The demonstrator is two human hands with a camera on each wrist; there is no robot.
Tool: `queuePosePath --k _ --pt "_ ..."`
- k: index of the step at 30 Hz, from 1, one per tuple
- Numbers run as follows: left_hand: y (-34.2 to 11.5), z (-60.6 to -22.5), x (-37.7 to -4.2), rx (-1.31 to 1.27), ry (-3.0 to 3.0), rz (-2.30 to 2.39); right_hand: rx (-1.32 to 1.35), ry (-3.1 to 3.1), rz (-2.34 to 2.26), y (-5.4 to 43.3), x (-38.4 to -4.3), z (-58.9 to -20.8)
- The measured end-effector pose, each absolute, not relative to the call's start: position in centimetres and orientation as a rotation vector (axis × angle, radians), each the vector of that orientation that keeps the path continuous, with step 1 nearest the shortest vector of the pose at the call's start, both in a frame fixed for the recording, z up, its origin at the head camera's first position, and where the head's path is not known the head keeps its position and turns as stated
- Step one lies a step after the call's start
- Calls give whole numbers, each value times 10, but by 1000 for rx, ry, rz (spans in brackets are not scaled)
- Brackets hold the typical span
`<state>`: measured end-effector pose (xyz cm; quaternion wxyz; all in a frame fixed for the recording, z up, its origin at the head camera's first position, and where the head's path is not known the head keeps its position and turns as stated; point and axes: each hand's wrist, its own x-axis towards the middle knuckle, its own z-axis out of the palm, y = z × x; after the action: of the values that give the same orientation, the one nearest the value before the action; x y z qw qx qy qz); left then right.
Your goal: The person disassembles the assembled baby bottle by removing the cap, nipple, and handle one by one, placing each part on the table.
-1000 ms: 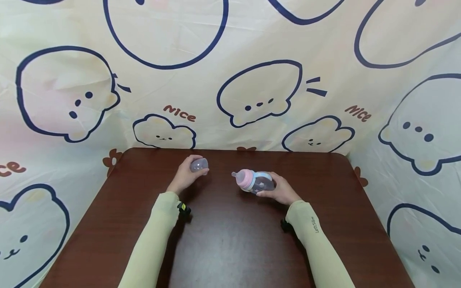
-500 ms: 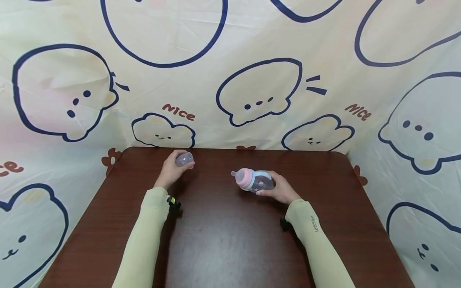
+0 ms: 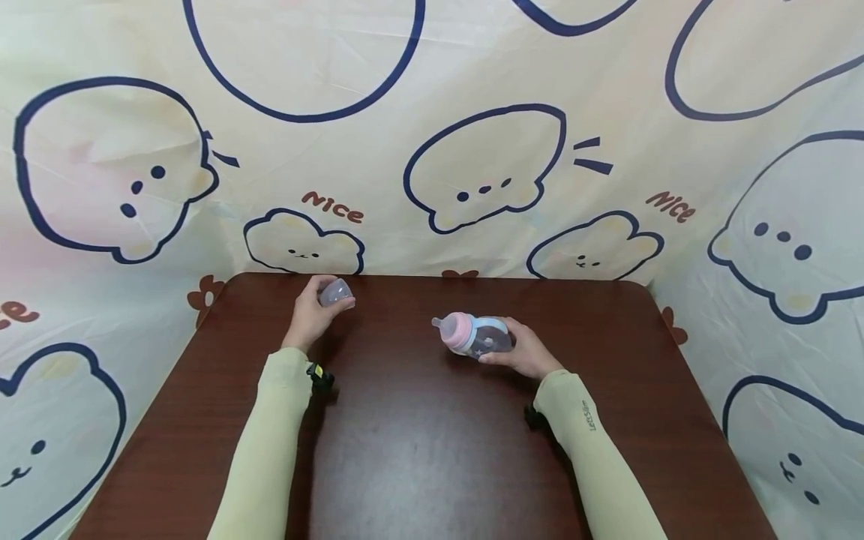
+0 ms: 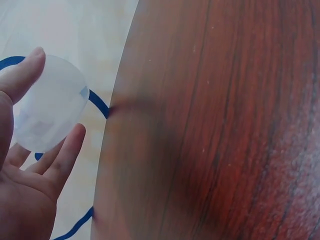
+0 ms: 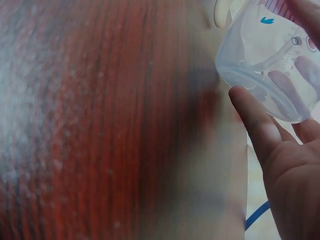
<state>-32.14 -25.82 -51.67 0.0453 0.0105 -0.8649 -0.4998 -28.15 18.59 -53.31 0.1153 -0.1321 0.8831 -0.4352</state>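
Observation:
My left hand [image 3: 312, 315] grips a clear, dome-shaped bottle cap [image 3: 335, 292] near the back left of the table. In the left wrist view the thumb and fingers hold the cap [image 4: 55, 105] from opposite sides. To the right, my right hand [image 3: 529, 351] grips a baby bottle [image 3: 489, 340] around its base end. The bottle lies tilted sideways, its clear teat and pink collar [image 3: 457, 333] pointing left and a pale blue handle on top. Its see-through base [image 5: 270, 85], with printed marks, shows between thumb and fingers in the right wrist view.
The dark brown wooden table [image 3: 405, 450] has rounded back corners. A cream curtain [image 3: 378, 165] printed with blue cartoon outlines hangs behind it and on both sides. Each wrist carries a small black camera, under pale yellow sleeves [image 3: 263, 442].
My left hand has moved left and slightly toward the back with the cap, away from the bottle. The right hand and the baby bottle have stayed nearly in place.

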Motion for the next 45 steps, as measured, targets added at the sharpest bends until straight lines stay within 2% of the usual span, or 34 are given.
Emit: queuePosePath --k 45 --pt "-258 -517 -322 95 -2601 -1496 -356 2589 -1286 187 -283 -535"
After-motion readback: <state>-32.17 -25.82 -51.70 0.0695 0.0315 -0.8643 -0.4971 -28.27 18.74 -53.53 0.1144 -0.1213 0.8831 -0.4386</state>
